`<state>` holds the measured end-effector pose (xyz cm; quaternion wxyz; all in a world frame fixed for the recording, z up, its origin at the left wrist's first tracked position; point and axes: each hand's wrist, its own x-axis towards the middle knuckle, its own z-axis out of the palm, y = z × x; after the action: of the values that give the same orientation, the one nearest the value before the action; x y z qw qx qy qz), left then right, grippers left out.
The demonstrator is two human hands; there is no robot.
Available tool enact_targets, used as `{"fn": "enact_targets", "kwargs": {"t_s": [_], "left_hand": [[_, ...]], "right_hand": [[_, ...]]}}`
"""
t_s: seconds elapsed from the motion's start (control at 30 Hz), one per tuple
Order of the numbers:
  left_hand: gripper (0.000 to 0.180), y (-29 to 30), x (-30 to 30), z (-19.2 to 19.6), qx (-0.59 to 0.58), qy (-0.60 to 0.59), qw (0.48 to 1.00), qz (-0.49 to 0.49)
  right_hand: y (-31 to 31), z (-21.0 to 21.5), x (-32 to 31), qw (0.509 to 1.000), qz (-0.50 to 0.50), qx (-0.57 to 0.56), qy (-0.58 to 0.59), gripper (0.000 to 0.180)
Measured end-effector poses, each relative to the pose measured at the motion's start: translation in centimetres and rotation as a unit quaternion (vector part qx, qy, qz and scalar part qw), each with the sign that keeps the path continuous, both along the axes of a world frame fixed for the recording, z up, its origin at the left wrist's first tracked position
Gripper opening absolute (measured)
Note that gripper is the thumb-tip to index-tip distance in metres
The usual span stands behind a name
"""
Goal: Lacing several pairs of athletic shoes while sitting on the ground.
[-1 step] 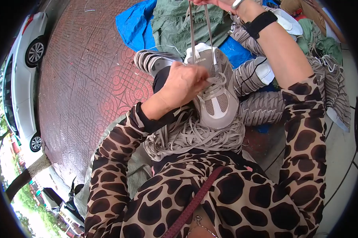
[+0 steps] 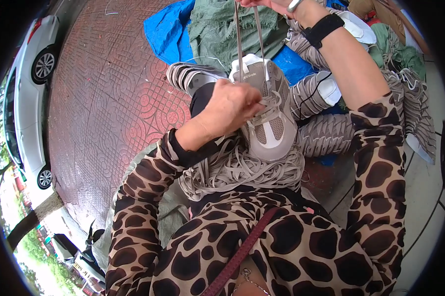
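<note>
A beige-grey sneaker [image 2: 272, 133] with mesh panels and a pale toe stripe rests on my lap, toe toward me. My left hand [image 2: 230, 104] is closed at its lacing, fingertips pinching the shoelace near the eyelets and covering part of the shoe's left side. Up at the top edge, my right hand [image 2: 274, 6] is partly cut off by the frame. Two taut strands of shoelace [image 2: 238, 34] run from the shoe's tongue up to its fingers. Under the sneaker lies a tangled heap of loose beige laces [image 2: 237, 172].
Stacked shoe uppers [image 2: 326, 134] lie to the right, with more [image 2: 190, 76] beyond my left hand. A green woven sack [image 2: 212, 29] and blue sheeting [image 2: 168, 34] are spread ahead. Red patterned paving [image 2: 99, 98] and a parked silver car [image 2: 30, 108] are at the left.
My left hand's fingers have shifted slightly to the right at the lacing. My right hand and the sneaker look almost unmoved.
</note>
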<state>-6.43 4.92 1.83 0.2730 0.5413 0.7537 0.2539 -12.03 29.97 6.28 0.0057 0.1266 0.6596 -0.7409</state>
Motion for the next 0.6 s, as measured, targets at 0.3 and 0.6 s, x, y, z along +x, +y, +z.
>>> {"fn": "enact_targets", "kwargs": {"t_s": [0.3, 0.6], "left_hand": [[0.020, -0.6, 3.6, 0.1, 0.050, -0.208, 0.969, 0.121], [0.046, -1.2, 7.3, 1.0, 0.155, 0.150, 0.974, 0.072]], "right_hand": [[-0.1, -0.9, -1.6, 0.994, 0.045, 0.093, 0.025, 0.030], [2.6, -2.3, -6.0, 0.911, 0.076, 0.398, 0.073, 0.030]]}}
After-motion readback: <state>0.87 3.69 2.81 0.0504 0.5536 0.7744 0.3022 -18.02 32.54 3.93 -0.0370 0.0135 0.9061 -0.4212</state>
